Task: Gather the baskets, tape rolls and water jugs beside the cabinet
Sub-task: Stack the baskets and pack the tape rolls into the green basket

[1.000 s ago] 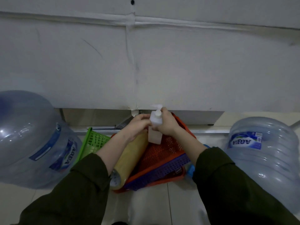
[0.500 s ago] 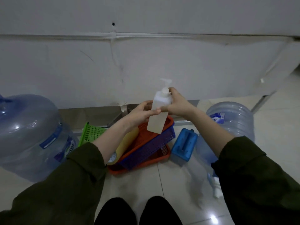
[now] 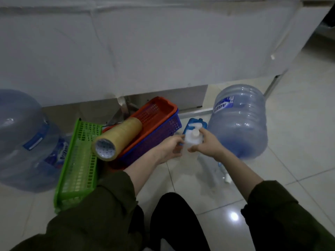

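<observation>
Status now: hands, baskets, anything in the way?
Left hand, right hand both grip pump bottle. Tape rolls lie on stacked baskets, between jugs. Blue block behind bottle.

Stacked baskets (image 3: 154, 140) and tape rolls (image 3: 119, 134) crowd just left of your left hand (image 3: 168, 149), a water jug (image 3: 239, 127) stands right of your right hand (image 3: 208, 145), the pump bottle (image 3: 192, 142) fills the gap between them, and bare floor (image 3: 186, 178) nearer you lies open.
</observation>
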